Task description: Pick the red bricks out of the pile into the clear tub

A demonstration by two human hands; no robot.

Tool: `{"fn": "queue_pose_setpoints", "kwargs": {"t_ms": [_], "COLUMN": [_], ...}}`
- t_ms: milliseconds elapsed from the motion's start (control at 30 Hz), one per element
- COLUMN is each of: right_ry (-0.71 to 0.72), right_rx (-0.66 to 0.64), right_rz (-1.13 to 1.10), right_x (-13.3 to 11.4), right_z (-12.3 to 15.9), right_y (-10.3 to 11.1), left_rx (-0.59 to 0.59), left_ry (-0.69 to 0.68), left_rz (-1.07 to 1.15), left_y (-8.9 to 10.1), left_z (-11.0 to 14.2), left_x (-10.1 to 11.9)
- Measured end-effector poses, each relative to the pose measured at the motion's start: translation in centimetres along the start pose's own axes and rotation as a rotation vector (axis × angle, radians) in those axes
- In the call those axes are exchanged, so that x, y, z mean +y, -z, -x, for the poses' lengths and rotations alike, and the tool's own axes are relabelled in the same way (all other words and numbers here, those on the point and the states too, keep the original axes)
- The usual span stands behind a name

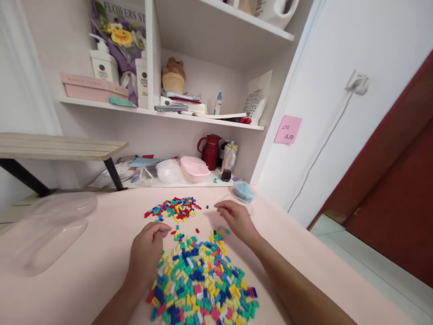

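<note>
A large pile of small coloured building bricks (203,280) spreads over the pink tabletop between my forearms. Behind it lies a smaller heap of bricks (177,207), with much red in it. My left hand (149,246) rests at the left edge of the large pile, fingers curled and pressed together; whether a brick is inside is hidden. On the other side, my right hand (237,221) hovers above the table with its fingers stretched leftward and slightly apart. A single dark blue brick (207,207) lies just left of its fingertips, apart from them. One red brick (197,230) sits between the piles.
Clear plastic containers (50,243) stand at the left. A tub of light blue pieces (243,192) is at the back right. Along the rear are a pink box (194,168), a red jug (210,152) and bottles (229,162). A wooden stand (61,146) juts in from the left.
</note>
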State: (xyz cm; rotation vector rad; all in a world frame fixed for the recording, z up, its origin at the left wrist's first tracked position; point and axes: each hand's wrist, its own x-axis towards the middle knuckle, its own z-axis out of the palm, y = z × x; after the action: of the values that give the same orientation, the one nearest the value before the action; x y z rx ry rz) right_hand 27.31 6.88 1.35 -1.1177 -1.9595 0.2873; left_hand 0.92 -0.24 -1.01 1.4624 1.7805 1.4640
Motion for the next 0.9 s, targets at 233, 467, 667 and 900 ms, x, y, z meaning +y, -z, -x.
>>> {"fn": "queue_pose_setpoints", "kwargs": {"t_ms": [233, 467, 667, 900], "right_ry": [0.180, 0.148, 0.030, 0.116], "right_rx": [-0.356, -0.308, -0.277, -0.188], "right_rz": [0.083, 0.054, -0.009, 0.083], "right_x": [-2.3, -1.6, -1.8, -1.6], "right_z": [1.7, 1.5, 1.2, -0.1], "right_y": [-3.7, -4.4, -4.6, -2.4], "left_rx": [-0.021, -0.033, -0.037, -0.019], "left_ry": [0.004, 0.024, 0.059, 0.077], "left_rz": [-0.036, -0.024, -0.016, -0.030], "left_y": [0.2, 0.0, 0.1, 0.7], "left_z": [0.2, 0.3, 0.1, -1.0], "left_x": [0.3, 0.1, 0.1, -1.0]}}
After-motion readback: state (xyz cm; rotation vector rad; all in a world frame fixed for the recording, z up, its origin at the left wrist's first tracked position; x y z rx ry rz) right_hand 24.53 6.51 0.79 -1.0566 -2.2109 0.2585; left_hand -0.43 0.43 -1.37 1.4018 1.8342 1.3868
